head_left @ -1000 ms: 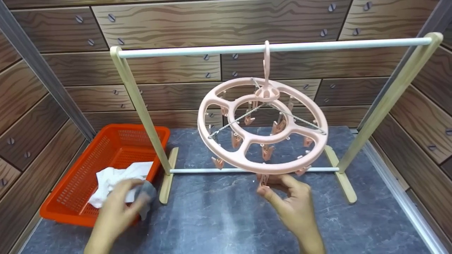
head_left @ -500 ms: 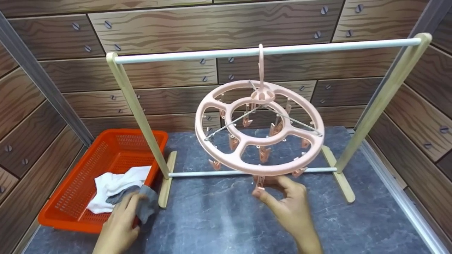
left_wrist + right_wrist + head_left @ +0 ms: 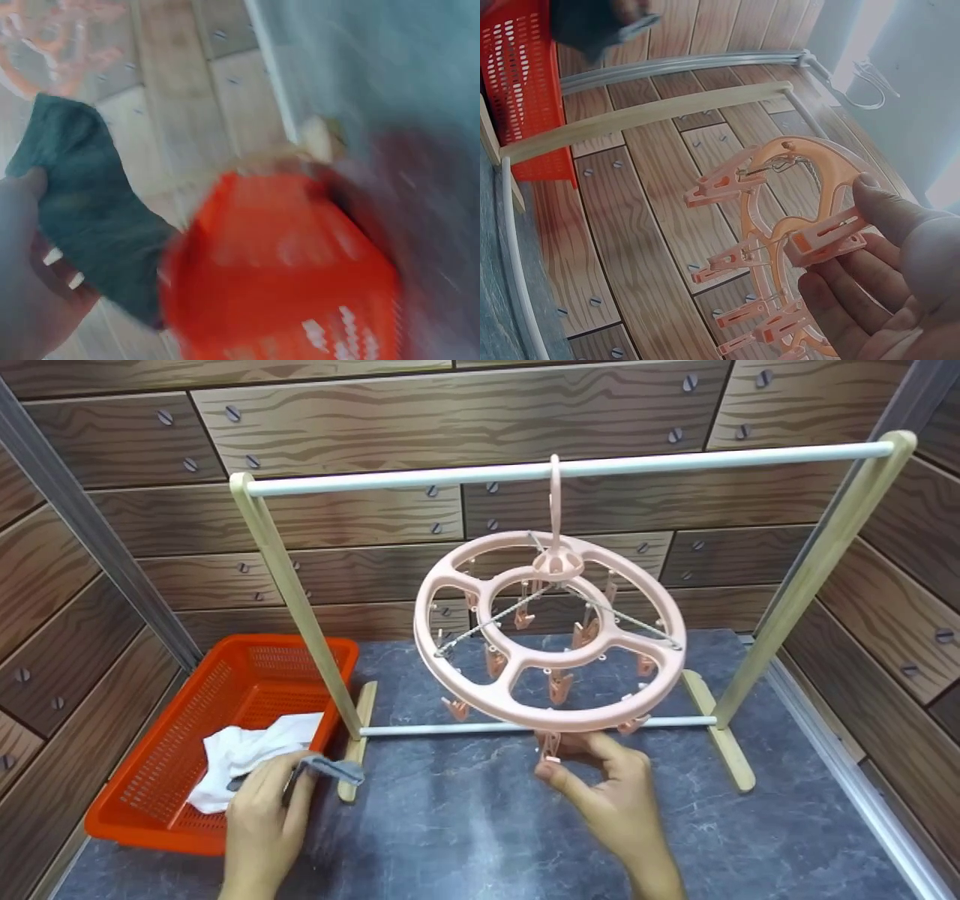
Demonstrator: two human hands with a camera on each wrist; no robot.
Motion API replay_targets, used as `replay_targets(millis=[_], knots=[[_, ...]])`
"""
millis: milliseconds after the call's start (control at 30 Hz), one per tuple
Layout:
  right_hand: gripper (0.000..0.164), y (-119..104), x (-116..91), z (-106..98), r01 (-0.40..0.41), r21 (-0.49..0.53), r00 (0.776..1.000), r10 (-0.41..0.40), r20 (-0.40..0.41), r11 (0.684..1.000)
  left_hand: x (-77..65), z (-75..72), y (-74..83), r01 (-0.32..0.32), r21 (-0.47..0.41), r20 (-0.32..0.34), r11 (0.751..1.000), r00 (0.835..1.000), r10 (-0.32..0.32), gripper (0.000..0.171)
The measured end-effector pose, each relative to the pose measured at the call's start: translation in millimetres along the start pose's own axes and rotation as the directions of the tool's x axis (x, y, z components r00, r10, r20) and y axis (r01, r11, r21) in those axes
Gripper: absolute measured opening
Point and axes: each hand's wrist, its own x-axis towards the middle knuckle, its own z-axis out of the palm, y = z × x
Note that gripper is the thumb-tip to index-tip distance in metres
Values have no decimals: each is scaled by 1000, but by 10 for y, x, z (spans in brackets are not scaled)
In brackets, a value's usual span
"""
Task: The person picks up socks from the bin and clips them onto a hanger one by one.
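My left hand (image 3: pixel 262 810) holds a grey sock (image 3: pixel 90 202) between thumb and fingers, beside the right rim of the orange basket (image 3: pixel 150 780). In the head view the sock's end points to the right. My right hand (image 3: pixel 619 795) pinches a pink clothespin (image 3: pixel 829 236) with thumb and fingers, at the front of a round pink clip hanger (image 3: pixel 585 718). Several other clothespins (image 3: pixel 559 688) dangle from the hanger's rings. White cloth (image 3: pixel 251 746) lies inside the basket, partly hidden by my left hand.
The hanger's hook hangs on the white top rod (image 3: pixel 405 478) of a wooden-sided rack. A lower rod (image 3: pixel 450 729) joins its feet. The rack's left post (image 3: pixel 296 600) stands in front of the basket's right side. Wood-patterned walls surround the grey tabletop (image 3: pixel 450 825).
My left hand has lifted the grey sock from the basket's rim and turned it to point rightward. My right hand keeps its pinch on the clothespin, almost still.
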Motion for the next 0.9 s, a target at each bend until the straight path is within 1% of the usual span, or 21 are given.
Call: replay_targets(millis=[67,133,233,267,400,500,567,667,767,800,833,900], knots=[[40,-3,-1,8,-1,18,1000,1,0,1000,67,49,117,-21,-61,-59,998,998,17,27],[41,0,-3,19,-1,44,1000,1,1,999,134,108,232,-26,-134,-90,991,996,14,31],[41,1,-9,30,-17,101,1000,17,3,995,222,225,391,-26,-234,-107,972,994,1,35],[41,-2,-11,31,-34,125,999,34,6,992,247,269,438,-27,-269,-109,963,994,-3,35],[37,-21,-21,26,-96,202,995,96,9,975,316,455,596,-38,-382,-104,923,995,-3,29],[34,-32,-26,9,-135,248,991,137,8,959,348,597,693,-45,-474,-77,880,997,10,27],[32,-34,-30,-1,-156,269,987,159,12,950,360,675,755,-40,-534,-49,844,999,16,30],[28,-35,-37,-6,-192,284,981,191,32,939,359,766,844,0,-627,3,779,1000,2,31],[26,-39,-42,5,-217,286,976,212,48,933,350,842,914,41,-689,45,723,999,-14,31],[25,-40,-42,11,-219,286,976,214,49,933,348,864,935,55,-702,59,710,998,-18,31],[25,-42,-42,18,-219,284,976,214,49,933,343,886,951,60,-710,67,702,998,-17,31],[25,-47,-43,32,-218,274,976,215,42,937,336,920,983,71,-713,82,698,996,-18,30]])
